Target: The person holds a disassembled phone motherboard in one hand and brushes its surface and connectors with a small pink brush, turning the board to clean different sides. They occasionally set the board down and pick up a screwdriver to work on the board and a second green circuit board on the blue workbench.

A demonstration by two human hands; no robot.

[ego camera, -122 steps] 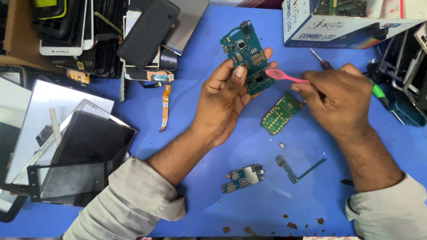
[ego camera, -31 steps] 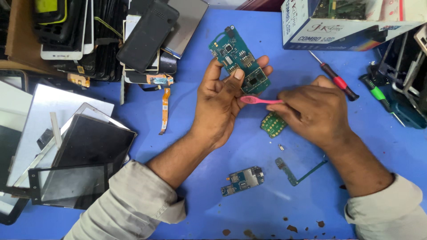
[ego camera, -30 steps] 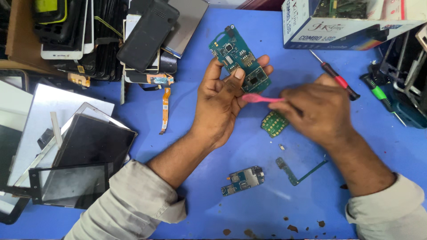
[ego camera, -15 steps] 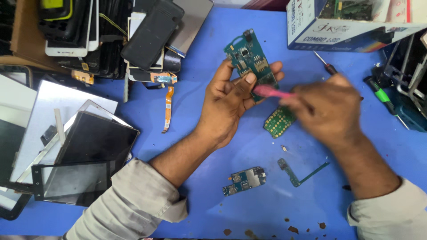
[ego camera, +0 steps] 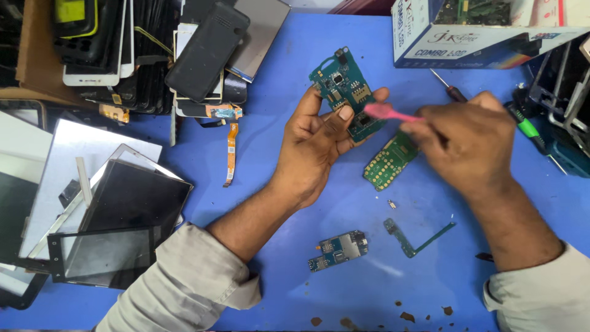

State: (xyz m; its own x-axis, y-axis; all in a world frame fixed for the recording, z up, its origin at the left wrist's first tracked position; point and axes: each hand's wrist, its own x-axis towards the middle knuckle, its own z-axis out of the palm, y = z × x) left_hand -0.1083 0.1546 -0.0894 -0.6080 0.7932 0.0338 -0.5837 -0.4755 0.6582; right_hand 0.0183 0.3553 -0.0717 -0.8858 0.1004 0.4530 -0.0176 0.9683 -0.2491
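Left hand (ego camera: 316,138) grips a green phone circuit board (ego camera: 344,89), thumb pressed on its lower face, fingers curled behind; board is held tilted above the blue surface (ego camera: 369,289). Right hand (ego camera: 461,138) is closed around a pink brush-like tool (ego camera: 387,113), whose tip touches the board's lower end just beside the left thumb.

All places relative to the held board:
- Green keypad board (ego camera: 388,163) lies flat on the surface just below-right, partly under the right hand.
- Small blue-green circuit board (ego camera: 339,249) lies well below.
- Thin L-shaped green strip (ego camera: 418,240) lies below-right, near the small board but apart from it.
- Tiny loose part (ego camera: 391,204) below the keypad board.
- Orange flex ribbon (ego camera: 231,154) to the left.
- Black keypad phone (ego camera: 209,52) upper-left, resting on a pile of phone parts and screens.
- Stack of glass screen panels (ego camera: 104,209) far lower-left.
- Red-handled screwdriver (ego camera: 452,89) to the right, behind the right hand.
- Cardboard box (ego camera: 467,43) upper-right.
- Green-handled tool (ego camera: 528,130) far right.
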